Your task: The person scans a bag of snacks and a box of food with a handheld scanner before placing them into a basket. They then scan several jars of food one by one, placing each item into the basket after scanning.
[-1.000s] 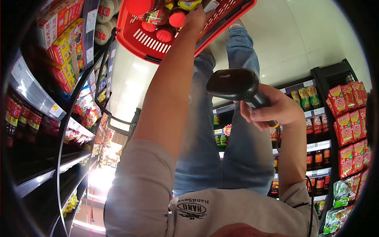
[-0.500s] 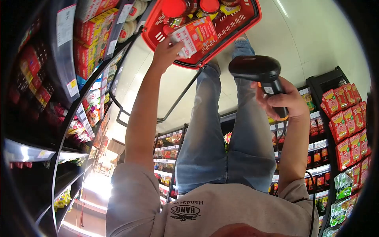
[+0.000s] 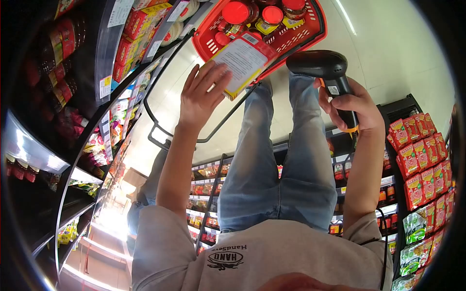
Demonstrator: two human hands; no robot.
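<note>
On the left of the view, my left hand (image 3: pixel 206 92) grips a flat box (image 3: pixel 242 63) by its near end, fingers laid over its edge. The box's white printed back faces up, with yellow and red edges and a barcode at the far end. It is held over the near rim of a red shopping basket (image 3: pixel 204 46). Inside are red-lidded jars (image 3: pixel 238 13), some with yellow labels. To the right, my right hand (image 3: pixel 357 106) is wrapped round the handle of a black barcode scanner (image 3: pixel 320 65), whose head points left, apart from the box.
Shelves with red and yellow boxes (image 3: pixel 131 51) rise close on the left. Red packets (image 3: pixel 420 155) hang on a rack at the right. Behind my legs (image 3: pixel 257 174) stand more stocked shelves (image 3: pixel 206 189). Another person's leg (image 3: pixel 154 179) shows behind my left arm.
My left hand has turned the box from its red printed face to its white back with the barcode. The basket appears farther right and higher in view. The scanner stays in my right hand.
</note>
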